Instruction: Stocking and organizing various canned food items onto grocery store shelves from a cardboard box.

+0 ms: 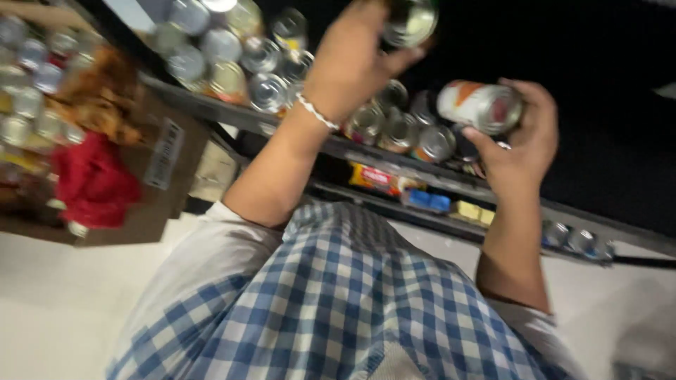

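Note:
My left hand [355,56], with a beaded bracelet on the wrist, is raised over a shelf of cans and grips a shiny tin can [410,21] near the top of the view. My right hand [521,137] holds a second can [481,105] on its side; that can has a white, orange and red label. Both hands hover just above rows of upright cans [394,127] on the dark shelf [338,146]. My blue and white checked shirt [338,302] fills the lower middle of the view.
More silver-topped cans [218,49] crowd the shelf to the left. A cardboard box [151,211] at left carries cans, a red cloth [91,183] and a brown item. Lower shelves hold coloured packets [384,179] and a few cans [570,238]. The floor is pale.

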